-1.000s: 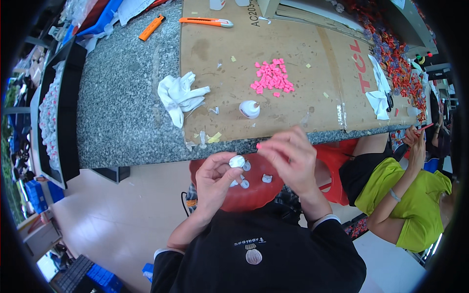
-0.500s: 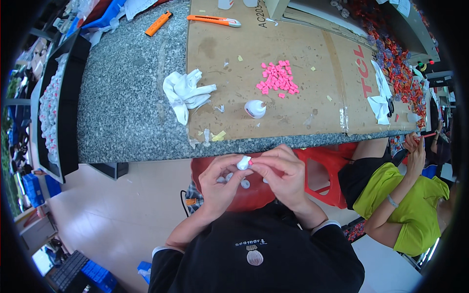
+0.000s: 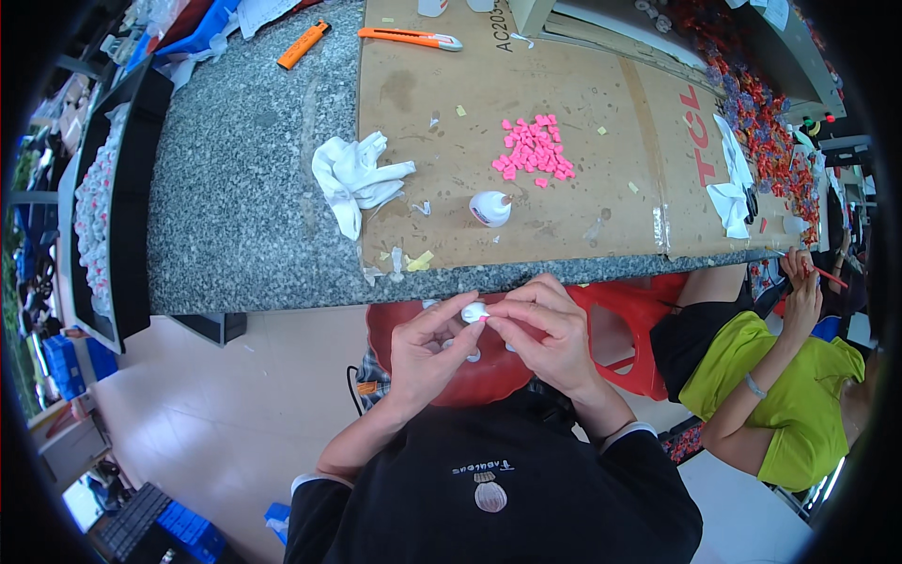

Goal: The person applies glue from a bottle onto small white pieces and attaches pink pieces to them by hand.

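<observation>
Over a red basin point(image 3: 484, 387), my two hands meet just below the table's front edge. My left hand point(image 3: 425, 352) pinches a small rounded white piece point(image 3: 474, 311) between thumb and fingers. At the side of that piece, a tiny pink piece point(image 3: 483, 319) is held against it by my right hand point(image 3: 552, 336), whose thumb and forefinger are pressed together. Fingertips cover most of the pink piece. More white pieces lie in the basin, partly hidden behind my hands.
On cardboard point(image 3: 601, 207) ahead lie a heap of pink pieces point(image 3: 536, 150), a small white squeeze bottle point(image 3: 489, 209) and an orange utility knife point(image 3: 411, 39). A white glove point(image 3: 355, 180) lies left. A black tray point(image 3: 132, 216) holds white-and-pink pieces. A co-worker point(image 3: 789, 404) sits right.
The white piece has turned and shifted slightly right and less of the pink piece shows. My left fingers have shifted their grip around it. The co-worker's hands have moved a little.
</observation>
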Tool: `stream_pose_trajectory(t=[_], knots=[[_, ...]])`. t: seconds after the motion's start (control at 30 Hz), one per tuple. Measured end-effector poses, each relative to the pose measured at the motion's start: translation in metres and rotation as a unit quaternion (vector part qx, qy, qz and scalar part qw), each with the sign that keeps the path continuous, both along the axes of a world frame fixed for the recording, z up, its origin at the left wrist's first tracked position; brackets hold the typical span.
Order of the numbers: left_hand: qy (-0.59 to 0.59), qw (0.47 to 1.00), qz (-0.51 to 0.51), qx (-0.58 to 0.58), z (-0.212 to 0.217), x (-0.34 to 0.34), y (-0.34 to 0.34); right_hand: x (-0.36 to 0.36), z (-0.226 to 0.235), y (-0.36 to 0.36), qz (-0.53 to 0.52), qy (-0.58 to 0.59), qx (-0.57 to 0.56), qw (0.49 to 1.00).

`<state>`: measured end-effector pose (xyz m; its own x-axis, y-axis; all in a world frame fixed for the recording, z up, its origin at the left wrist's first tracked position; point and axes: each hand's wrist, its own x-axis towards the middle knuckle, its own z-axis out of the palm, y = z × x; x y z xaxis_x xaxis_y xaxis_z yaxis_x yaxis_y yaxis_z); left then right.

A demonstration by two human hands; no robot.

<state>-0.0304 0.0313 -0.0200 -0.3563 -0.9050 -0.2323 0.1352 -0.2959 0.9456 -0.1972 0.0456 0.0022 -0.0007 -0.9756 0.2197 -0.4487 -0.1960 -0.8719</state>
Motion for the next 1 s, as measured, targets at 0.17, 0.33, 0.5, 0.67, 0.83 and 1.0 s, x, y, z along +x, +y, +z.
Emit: stream_pose_trajectory(t=[0.17,0.33,0.5,0.67,0.83,1.0], knots=[[-0.034,0.999,-0.006,-0.016,0.0,-0.002,0.002,0.003,-0.004,0.004,-0.017,0.022,-0.037,0.999],[-0.04,0.999,-0.023,0.012,0.001,0.0,0.006,0.006,-0.01,0.013,-0.031,0.036,-0.063,0.997],[-0.307,0.948,-0.002,-0.087,-0.022,0.018,0.004,-0.005,-0.007,0.009,-0.031,0.014,-0.043,0.998],[-0.446,0.879,-0.012,-0.17,-0.042,0.025,-0.007,-0.014,0.009,-0.03,-0.133,0.049,-0.073,0.987],[-0.315,0.946,0.019,-0.072,-0.037,0.028,-0.007,0.009,0.002,-0.063,-0.086,0.006,0.016,0.996],[-0.309,0.935,0.003,-0.173,-0.052,0.026,-0.006,0.007,-0.006,-0.062,-0.15,0.017,0.006,0.989]])
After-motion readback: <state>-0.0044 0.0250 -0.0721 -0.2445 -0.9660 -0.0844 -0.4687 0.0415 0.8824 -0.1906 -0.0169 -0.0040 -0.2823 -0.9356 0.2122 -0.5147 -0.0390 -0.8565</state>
